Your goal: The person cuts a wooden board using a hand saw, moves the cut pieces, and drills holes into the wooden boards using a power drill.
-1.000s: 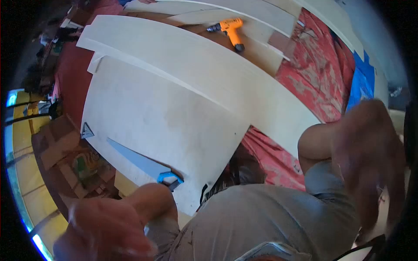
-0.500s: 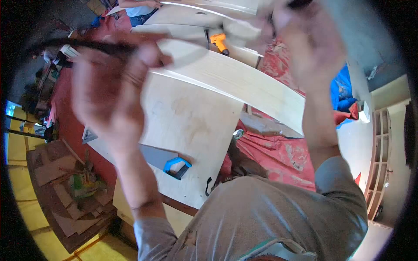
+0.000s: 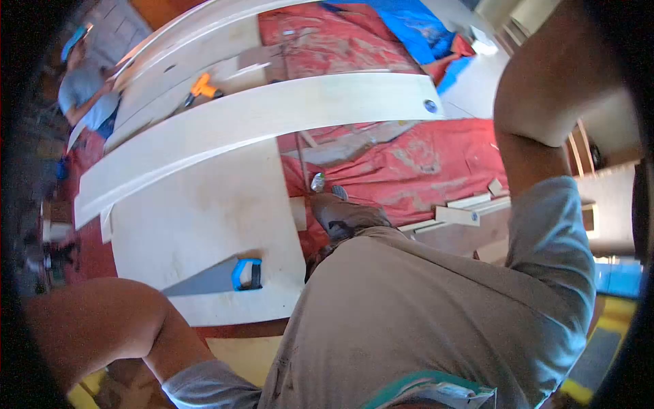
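Handsaw (image 3: 216,277) lies on a board (image 3: 204,211); both hands' grip is hidden.

Red sheeting (image 3: 436,153) lies beside a blue tarp (image 3: 412,27), a co-worker (image 3: 85,88) at far left.

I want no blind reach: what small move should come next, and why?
Probably lower the left hand into view beside the saw before touching anything. The left arm and right arm run out of the picture, hiding the hands, and the saw lies on the pale board, its handle toward the person's torso.
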